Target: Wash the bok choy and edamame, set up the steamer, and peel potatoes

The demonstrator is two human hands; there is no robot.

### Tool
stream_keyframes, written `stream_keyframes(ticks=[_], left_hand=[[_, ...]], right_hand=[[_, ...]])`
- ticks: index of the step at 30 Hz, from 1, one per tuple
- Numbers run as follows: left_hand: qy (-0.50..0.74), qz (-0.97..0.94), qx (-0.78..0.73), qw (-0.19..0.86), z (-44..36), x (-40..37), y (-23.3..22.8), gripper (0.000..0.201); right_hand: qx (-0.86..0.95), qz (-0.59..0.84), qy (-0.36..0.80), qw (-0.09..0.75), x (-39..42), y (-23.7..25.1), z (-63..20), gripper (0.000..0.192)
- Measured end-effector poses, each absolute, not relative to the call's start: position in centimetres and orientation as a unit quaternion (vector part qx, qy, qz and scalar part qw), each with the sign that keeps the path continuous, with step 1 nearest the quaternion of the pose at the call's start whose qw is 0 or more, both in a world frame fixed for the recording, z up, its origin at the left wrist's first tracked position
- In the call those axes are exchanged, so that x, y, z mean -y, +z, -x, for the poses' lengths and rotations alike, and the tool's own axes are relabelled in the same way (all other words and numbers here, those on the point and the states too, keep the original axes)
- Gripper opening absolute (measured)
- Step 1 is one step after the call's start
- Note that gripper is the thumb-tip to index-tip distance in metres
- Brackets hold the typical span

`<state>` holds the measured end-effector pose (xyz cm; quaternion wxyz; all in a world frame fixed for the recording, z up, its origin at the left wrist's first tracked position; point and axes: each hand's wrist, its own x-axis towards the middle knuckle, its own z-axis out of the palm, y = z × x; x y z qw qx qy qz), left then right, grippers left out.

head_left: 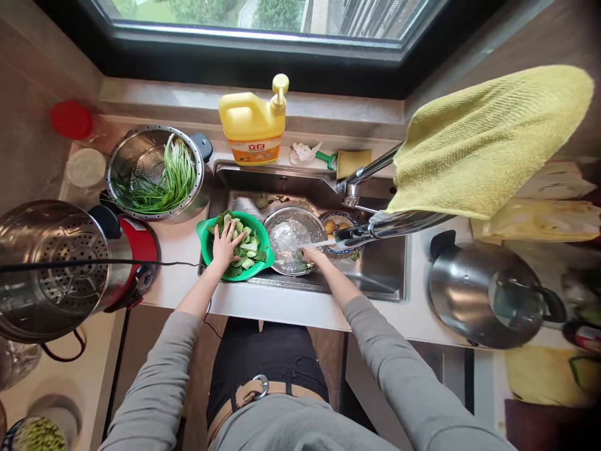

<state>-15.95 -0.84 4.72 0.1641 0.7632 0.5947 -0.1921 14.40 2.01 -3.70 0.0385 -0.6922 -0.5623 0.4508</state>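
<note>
My left hand (pixel 226 243) lies with fingers spread on the cut leafy greens (pixel 248 247) in a green plastic basket (pixel 268 241), which rests at the sink's left front edge. Beside it in the sink stands a round metal bowl (pixel 272 233) with water in it. My right hand (pixel 310 253) reaches into that bowl at its right side, near a few green bits. A stream of water comes down at this hand, and its fingertips are blurred by water, so their grip is hidden.
Behind the bowl, a patterned dish (pixel 353 220) holds round yellowish items. The faucet (pixel 352 188) and a hanging yellow towel (pixel 483 144) reach over the sink's right side. A steel pot (pixel 206 181) with long green stalks and a yellow detergent bottle (pixel 253 128) stand behind; another pot (pixel 469 294) is right.
</note>
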Motion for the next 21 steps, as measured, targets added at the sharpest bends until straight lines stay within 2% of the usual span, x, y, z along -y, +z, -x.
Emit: stream_keyframes(ticks=[3,5,7,9,11,13,15,17,19,21], left_hand=[[-0.196,-0.749,-0.608,0.176,15.6,0.9,4.4,0.093],[-0.196,-0.74,-0.61,0.203,15.4,0.7,5.0,0.091],[-0.188,-0.727,-0.614,0.242,15.5,0.3,5.9,0.08],[-0.147,-0.712,-0.634,0.264,16.0,-0.2,7.1,0.058],[-0.077,-0.692,-0.671,0.254,16.5,-0.6,8.4,0.044],[-0.011,-0.67,-0.705,0.232,16.6,-1.0,9.6,0.04],[0.038,-0.664,-0.71,0.229,15.8,-1.5,10.4,0.037],[0.093,-0.674,-0.683,0.265,13.5,-2.3,10.5,0.036],[0.16,-0.667,-0.641,0.345,9.7,-3.3,10.2,0.037],[0.224,-0.623,-0.599,0.451,4.9,-4.1,9.6,0.039]], right_hand=[[0.581,0.673,0.458,0.012,-1.5,-1.1,-13.6,0.009],[0.595,0.661,0.455,0.045,-1.1,1.0,-11.9,0.016],[0.601,0.64,0.466,0.106,-0.6,3.2,-8.9,0.028],[0.597,0.608,0.504,0.14,-0.2,5.0,-5.1,0.037],[0.592,0.587,0.541,0.111,0.0,6.2,-1.6,0.056],[0.574,0.602,0.55,0.081,0.0,6.8,0.5,0.072],[0.536,0.627,0.551,0.13,-0.6,7.0,0.4,0.064],[0.456,0.649,0.565,0.226,-1.4,7.3,-1.9,0.048],[0.364,0.666,0.581,0.294,-2.0,7.7,-5.4,0.044],[0.332,0.682,0.573,0.312,-2.1,8.4,-9.0,0.043]])
